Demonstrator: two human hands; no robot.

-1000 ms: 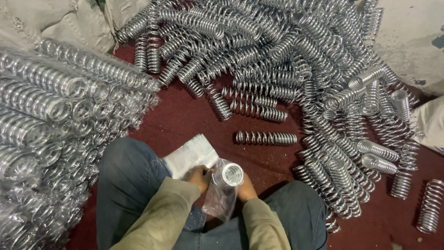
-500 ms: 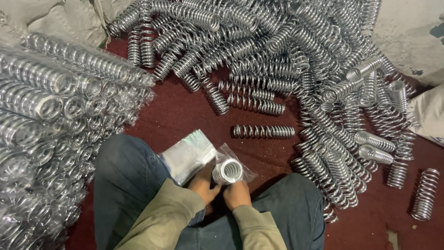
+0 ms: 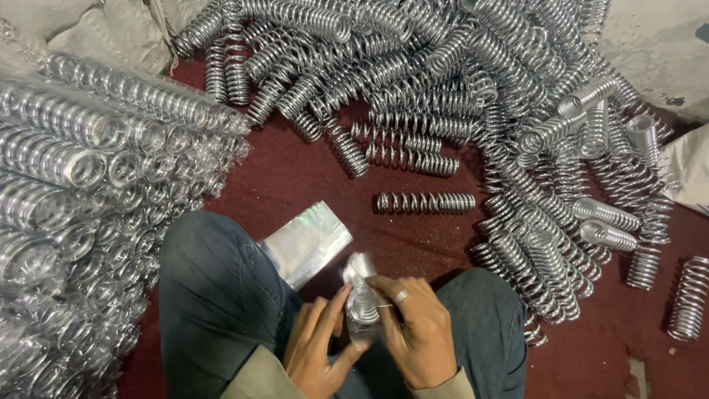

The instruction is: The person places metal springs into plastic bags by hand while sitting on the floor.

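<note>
I sit cross-legged on a dark red floor. Between my knees both hands hold one shiny metal coil spring [image 3: 362,301] wrapped in a clear plastic bag [image 3: 360,267]. My left hand [image 3: 319,347] cups the spring from the left and below. My right hand [image 3: 415,330], with a ring on one finger, grips it from the right, fingers over the bag's top. A flat stack of clear plastic bags [image 3: 309,241] rests against my left knee [image 3: 207,273].
A stacked heap of bagged springs [image 3: 81,192] fills the left side. A large loose pile of bare springs [image 3: 473,96] covers the top and right. One spring [image 3: 425,202] lies alone on the floor ahead. A pale wall [image 3: 657,44] stands at top right.
The bagged spring has turned from end-on, showing its round opening, to upright in my hands. Both hands have closed more tightly around it, and the view has shifted slightly.
</note>
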